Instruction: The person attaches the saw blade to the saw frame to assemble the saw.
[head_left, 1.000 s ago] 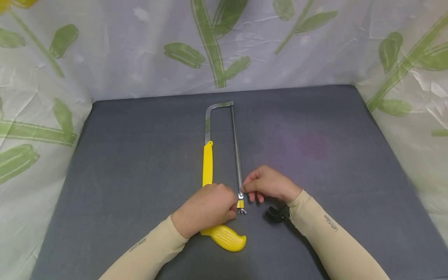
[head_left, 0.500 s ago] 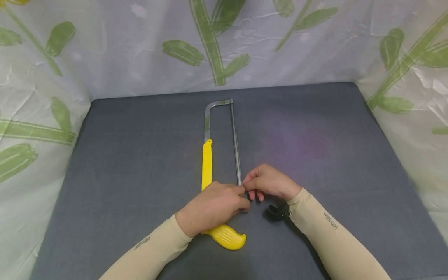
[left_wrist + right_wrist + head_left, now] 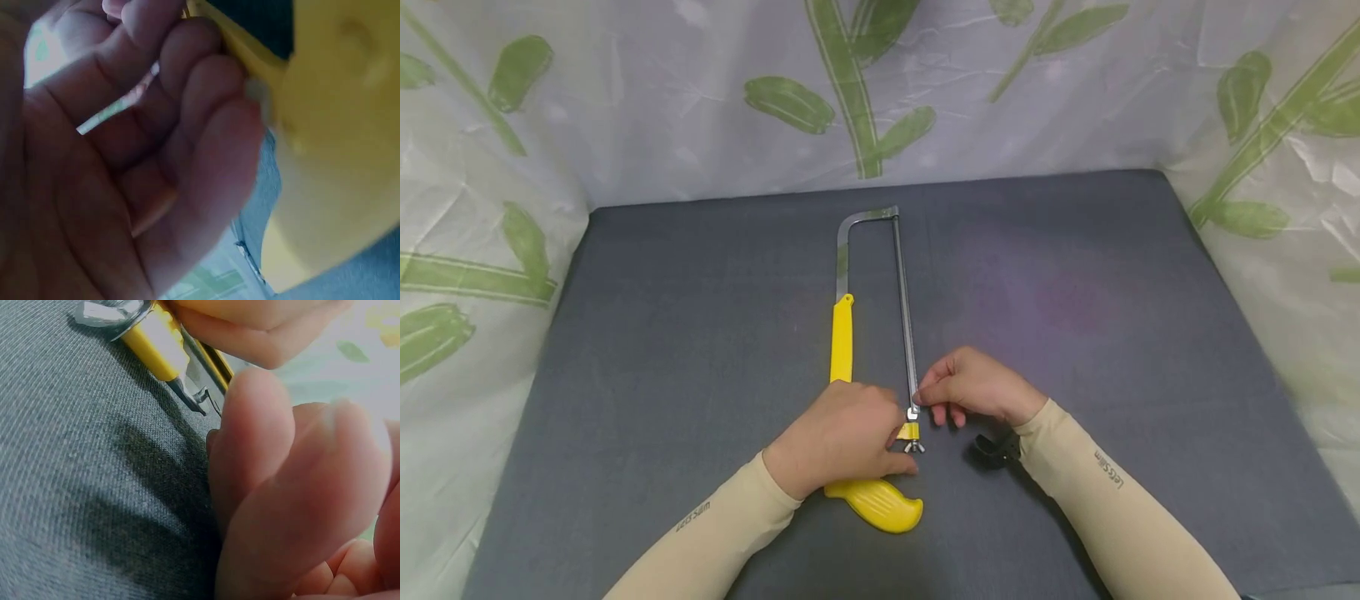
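Observation:
A hacksaw (image 3: 843, 337) with a yellow handle and a bent metal frame lies on the dark cloth, its blade (image 3: 906, 317) on the right side. My right hand (image 3: 985, 387) pinches the blade's near end between thumb and index finger. My left hand (image 3: 842, 433) lies across the yellow handle, thumb and index finger spread apart beside the wing nut (image 3: 913, 447). In the right wrist view the wing nut (image 3: 115, 315) sits behind the yellow sleeve (image 3: 156, 344). The left wrist view has my bent fingers next to the yellow handle (image 3: 344, 144); part of the handle is hidden.
Grey cloth covers the table (image 3: 700, 292). A white curtain (image 3: 662, 100) with green leaf prints hangs behind it and along both sides. A black strap (image 3: 992, 452) is at my right wrist.
My left fingers reached over the wing nut and covered it half a second ago, then drew back left, so it shows again. My right hand keeps its pinch on the blade.

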Tool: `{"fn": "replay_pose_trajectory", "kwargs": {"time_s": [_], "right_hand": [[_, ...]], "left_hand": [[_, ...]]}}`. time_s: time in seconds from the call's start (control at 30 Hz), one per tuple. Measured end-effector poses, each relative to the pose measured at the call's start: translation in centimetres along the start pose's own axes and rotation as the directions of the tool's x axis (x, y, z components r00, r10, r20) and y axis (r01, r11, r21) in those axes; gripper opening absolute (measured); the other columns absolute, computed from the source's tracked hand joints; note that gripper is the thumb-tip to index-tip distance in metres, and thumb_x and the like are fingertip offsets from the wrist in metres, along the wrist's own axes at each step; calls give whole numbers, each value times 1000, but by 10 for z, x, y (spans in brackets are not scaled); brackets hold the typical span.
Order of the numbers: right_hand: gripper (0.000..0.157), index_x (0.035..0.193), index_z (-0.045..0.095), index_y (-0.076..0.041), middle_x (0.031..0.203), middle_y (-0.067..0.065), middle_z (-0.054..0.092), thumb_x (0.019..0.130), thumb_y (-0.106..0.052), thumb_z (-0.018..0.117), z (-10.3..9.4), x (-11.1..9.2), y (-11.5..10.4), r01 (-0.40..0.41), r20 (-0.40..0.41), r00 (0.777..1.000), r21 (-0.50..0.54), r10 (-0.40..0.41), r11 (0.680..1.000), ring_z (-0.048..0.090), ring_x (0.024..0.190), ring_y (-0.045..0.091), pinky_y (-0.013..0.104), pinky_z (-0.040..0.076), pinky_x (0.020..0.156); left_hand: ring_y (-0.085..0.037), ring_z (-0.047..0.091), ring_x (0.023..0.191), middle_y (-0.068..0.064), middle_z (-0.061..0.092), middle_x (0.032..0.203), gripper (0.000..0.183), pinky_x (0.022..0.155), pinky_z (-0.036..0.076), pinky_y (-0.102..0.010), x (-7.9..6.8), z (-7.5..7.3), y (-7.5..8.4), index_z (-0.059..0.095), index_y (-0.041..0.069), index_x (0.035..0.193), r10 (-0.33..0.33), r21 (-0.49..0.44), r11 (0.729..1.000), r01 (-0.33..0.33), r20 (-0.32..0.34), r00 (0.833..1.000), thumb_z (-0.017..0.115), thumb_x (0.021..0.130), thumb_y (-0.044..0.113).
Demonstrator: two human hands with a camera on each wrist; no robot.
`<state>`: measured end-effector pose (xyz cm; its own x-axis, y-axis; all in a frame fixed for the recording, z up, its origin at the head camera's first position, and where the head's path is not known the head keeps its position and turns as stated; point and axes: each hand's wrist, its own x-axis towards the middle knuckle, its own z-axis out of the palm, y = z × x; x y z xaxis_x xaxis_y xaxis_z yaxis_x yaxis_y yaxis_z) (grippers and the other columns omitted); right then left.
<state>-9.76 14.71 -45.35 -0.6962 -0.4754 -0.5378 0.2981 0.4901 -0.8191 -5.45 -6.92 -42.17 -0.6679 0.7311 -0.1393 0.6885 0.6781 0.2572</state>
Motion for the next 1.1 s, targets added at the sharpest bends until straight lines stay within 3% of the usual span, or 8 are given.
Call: {"fn": "replay_pose_trajectory", "kwargs": {"time_s": [0.3,0.7,0.83,0.9,0.97,1.0,1.1], "right_hand": [[10,88,78,-9,59,6,67,89,-16,72,1,1,-6,7,-19,1000,-25,-7,1000,50,40,11,24,43,44],[12,83,78,-9,58,5,67,88,-19,74,6,1,-12,16,-67,998,-63,-20,998,51,41,12,27,45,45],[15,80,78,-9,59,5,67,87,-22,76,6,0,-12,3,-78,997,-88,-10,996,52,41,13,27,45,46],[17,77,77,-9,58,5,67,87,-23,76,7,-2,-11,-4,-85,996,-106,-5,994,52,41,13,27,44,46],[18,75,76,-8,58,6,68,86,-22,76,8,-4,-10,-14,-86,996,-115,4,993,52,41,14,28,44,46],[19,75,76,-8,58,6,68,86,-22,76,9,-5,-9,-16,-88,996,-121,6,993,52,41,15,28,44,46],[22,73,75,-9,59,6,68,88,-26,75,12,-7,-6,-22,-94,996,-132,10,991,52,41,16,30,47,49]], "left_hand": [[-12,41,46,8,43,52,45,42,31,-31,1,1,7,46,24,48,-73,77,994,79,-67,995,73,79,42],[-12,44,50,8,47,58,46,44,34,-31,-1,-1,4,52,24,54,-87,114,989,95,-70,994,77,81,51],[-11,44,51,8,47,60,47,46,37,-31,-3,-7,0,54,24,57,-97,72,993,99,-27,995,76,80,58],[-11,45,50,8,46,58,48,46,37,-31,-6,-13,-6,54,24,57,-147,6,989,147,3,989,75,80,61],[-13,44,47,7,44,54,50,46,36,-32,-11,-21,-16,53,23,56,-253,-67,965,254,23,967,74,81,61],[-14,44,46,6,42,53,51,45,34,-32,-14,-25,-22,52,21,56,-322,-98,941,323,23,947,74,82,59],[-17,41,44,3,37,51,52,45,30,-31,-20,-32,-41,52,16,54,-510,-158,847,507,24,860,73,86,52]]}}
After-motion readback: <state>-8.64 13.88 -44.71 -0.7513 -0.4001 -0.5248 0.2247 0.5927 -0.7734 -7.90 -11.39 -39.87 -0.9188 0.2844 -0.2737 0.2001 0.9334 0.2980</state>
